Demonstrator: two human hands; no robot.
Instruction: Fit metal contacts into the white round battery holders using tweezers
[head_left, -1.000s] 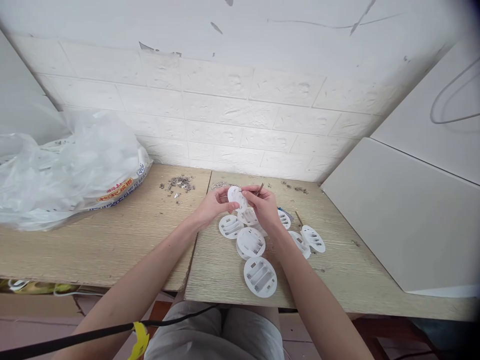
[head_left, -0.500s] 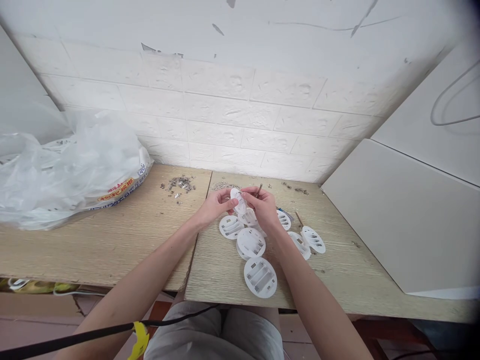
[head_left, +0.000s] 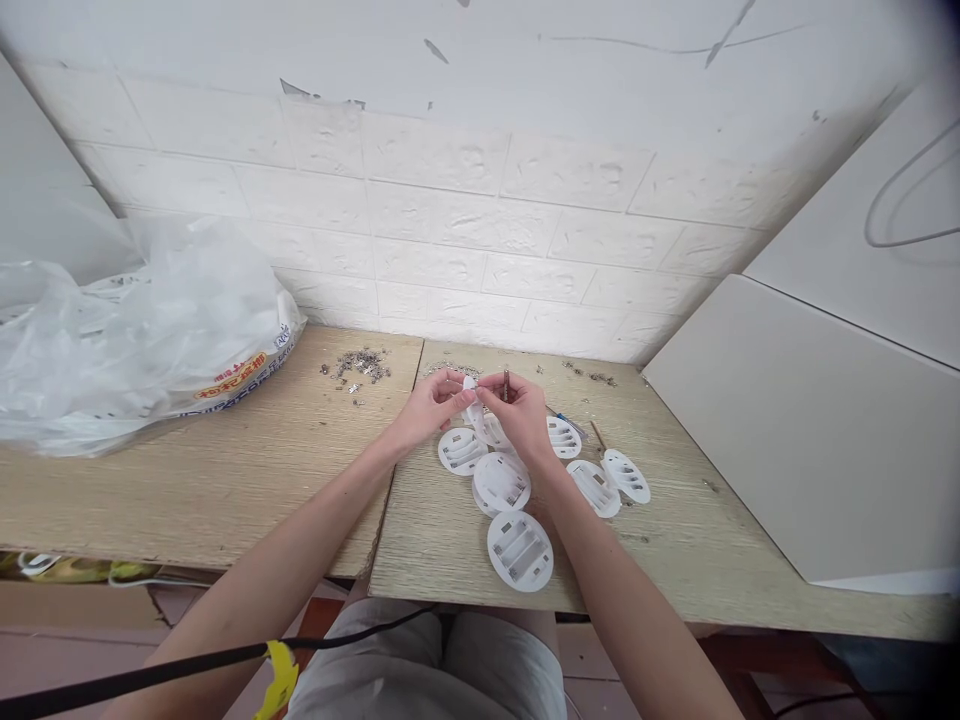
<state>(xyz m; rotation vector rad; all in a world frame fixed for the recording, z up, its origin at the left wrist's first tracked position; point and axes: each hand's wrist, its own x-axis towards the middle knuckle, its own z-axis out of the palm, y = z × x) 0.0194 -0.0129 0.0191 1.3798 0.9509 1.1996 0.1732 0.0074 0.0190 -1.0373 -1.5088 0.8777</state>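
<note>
Both hands raised just above the worktop, meeting at one white disc, which is turned nearly edge-on to the camera. Left hand: fingers closed on the disc, thumb on the near side and the others behind, probably so that the rim stays steady and free on the opposite side. Right hand: thumb and index nearly together at the disc's right edge; cannot tell whether a small part sits between them. A dark rod stands upright among the right fingers, perhaps parked there to spare laying it down.

Other slotted discs lie below and to the right of the hands, some overlapping, mostly compartment side up; metal shows in several. The spread looks like a quick set-down within short reach rather than a sorted stack.

Metal bits heaped beyond the left hand, near the wall; the position seems chosen for picking without crossing the discs. Bulging plastic bag at far left, well apart, likely to leave elbow room. Brown stick beside the rightmost discs, not in hand.
</note>
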